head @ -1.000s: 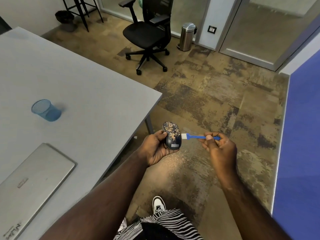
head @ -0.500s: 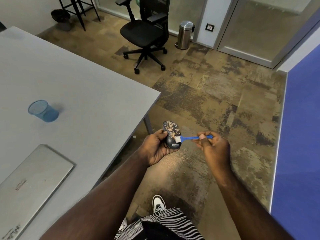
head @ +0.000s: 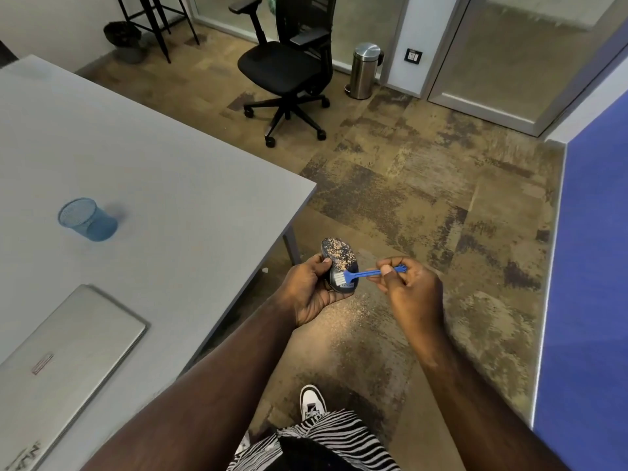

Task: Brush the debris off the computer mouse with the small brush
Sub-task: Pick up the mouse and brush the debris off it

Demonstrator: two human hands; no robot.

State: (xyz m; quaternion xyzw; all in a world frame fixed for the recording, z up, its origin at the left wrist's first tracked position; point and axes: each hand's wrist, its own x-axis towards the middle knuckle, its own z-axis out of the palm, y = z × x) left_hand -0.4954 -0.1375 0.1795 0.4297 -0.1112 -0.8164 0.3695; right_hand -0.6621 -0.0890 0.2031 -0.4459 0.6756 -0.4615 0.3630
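A dark computer mouse (head: 337,258) speckled with pale debris is held up over the floor, just off the table's corner, in my left hand (head: 311,290). My right hand (head: 409,292) pinches the handle of a small blue brush (head: 365,274). The brush's white bristles rest on the lower part of the mouse, near its label. Pale debris grains lie scattered on the carpet below the hands.
A grey table (head: 163,185) fills the left, with a blue mesh cup (head: 87,219) and a closed silver laptop (head: 57,362). A black office chair (head: 289,66) and a steel bin (head: 363,71) stand farther back. A blue wall panel (head: 591,266) runs along the right.
The brush head has moved left, from beside the mouse's right edge onto its lower surface. My right hand has followed it closer to the mouse. My left hand keeps holding the mouse.
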